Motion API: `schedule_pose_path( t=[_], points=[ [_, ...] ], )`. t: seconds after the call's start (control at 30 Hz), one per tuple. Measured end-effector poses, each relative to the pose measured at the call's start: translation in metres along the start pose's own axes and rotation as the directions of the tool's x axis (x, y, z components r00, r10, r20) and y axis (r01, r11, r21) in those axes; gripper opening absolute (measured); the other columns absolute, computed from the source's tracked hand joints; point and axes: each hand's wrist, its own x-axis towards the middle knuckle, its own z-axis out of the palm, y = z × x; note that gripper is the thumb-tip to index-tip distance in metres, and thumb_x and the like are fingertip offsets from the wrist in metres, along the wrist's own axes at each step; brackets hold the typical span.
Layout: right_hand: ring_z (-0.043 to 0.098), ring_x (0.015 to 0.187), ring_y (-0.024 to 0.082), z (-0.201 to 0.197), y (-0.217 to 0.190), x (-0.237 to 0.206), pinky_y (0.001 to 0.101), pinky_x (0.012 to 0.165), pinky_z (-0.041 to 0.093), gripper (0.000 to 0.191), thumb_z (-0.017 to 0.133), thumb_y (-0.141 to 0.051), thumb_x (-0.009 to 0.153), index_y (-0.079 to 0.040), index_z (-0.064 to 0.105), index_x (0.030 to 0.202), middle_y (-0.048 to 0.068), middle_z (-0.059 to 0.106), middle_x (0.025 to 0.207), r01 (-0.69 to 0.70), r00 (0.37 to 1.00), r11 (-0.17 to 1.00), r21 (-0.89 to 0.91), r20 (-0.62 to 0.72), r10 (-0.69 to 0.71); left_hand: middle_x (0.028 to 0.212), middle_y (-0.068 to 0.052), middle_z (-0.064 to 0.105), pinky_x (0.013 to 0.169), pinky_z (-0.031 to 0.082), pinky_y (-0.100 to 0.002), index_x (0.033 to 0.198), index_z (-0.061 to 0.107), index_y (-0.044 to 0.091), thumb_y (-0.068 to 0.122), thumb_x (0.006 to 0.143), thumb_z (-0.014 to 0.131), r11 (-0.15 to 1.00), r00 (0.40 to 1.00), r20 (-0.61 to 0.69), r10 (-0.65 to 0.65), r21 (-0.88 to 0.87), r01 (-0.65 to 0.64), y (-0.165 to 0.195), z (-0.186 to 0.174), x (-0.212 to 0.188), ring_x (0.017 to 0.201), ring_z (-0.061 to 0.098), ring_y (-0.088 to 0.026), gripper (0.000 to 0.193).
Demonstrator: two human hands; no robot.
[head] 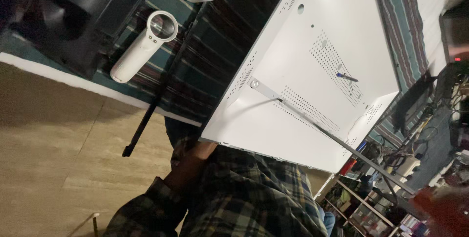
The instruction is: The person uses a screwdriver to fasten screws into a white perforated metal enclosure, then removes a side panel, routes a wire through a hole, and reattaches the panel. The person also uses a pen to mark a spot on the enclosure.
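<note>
Left hand (193, 156) sits at the near corner of the white panel (303, 80), tucked partly under its edge; the fingers are hidden there, so I cannot tell how tightly it grips; the plaid sleeve (146, 207) runs down from it toward the bottom of the view. The panel lies tilted over a striped cloth (215, 36), its perforated face up; a thin metal rod (337, 139) runs from a round fixing near the panel's left side down past its lower right corner. Right hand (442, 207) is a red blur at the lower right, just beside the rod's far end; whether it is closed on the rod I cannot tell. A small blue pen (347, 77) rests on the perforations; left of the panel, a white tube (144, 46) lies on the cloth beside a black bar (163, 80); tan floor (58, 144) below.
</note>
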Motion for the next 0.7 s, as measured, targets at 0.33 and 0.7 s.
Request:
schedule_pose_path(
  t=[0.33, 0.7],
  points=[
    [0.072, 0.103, 0.025, 0.003, 0.001, 0.007, 0.0327, 0.095, 0.06, 0.034, 0.06, -0.011, 0.107, -0.002, 0.05, 0.138, 0.018, 0.065, 0.12, -0.008, 1.0, 1.0, -0.009, 0.008, 0.008, 0.141, -0.007, 0.056, 0.1, 0.051, -0.036, 0.146, 0.05, 0.006, 0.036, 0.097, 0.072, 0.999, 0.999, -0.043, 0.033, 0.004, -0.032, 0.02, 0.014, -0.001, 0.126, 0.056, -0.019, 0.061],
    [0.072, 0.103, 0.025, 0.0, 0.0, -0.008, 0.0329, 0.095, 0.06, 0.034, 0.06, -0.01, 0.107, -0.002, 0.049, 0.138, 0.018, 0.066, 0.119, -0.01, 1.0, 1.0, 0.003, -0.001, 0.01, 0.131, -0.007, 0.059, 0.094, 0.051, -0.034, 0.138, 0.054, 0.004, 0.03, 0.103, 0.065, 1.0, 1.0, -0.026, 0.014, -0.026, -0.015, 0.011, 0.007, 0.002, 0.116, 0.058, -0.018, 0.045]
  ],
)
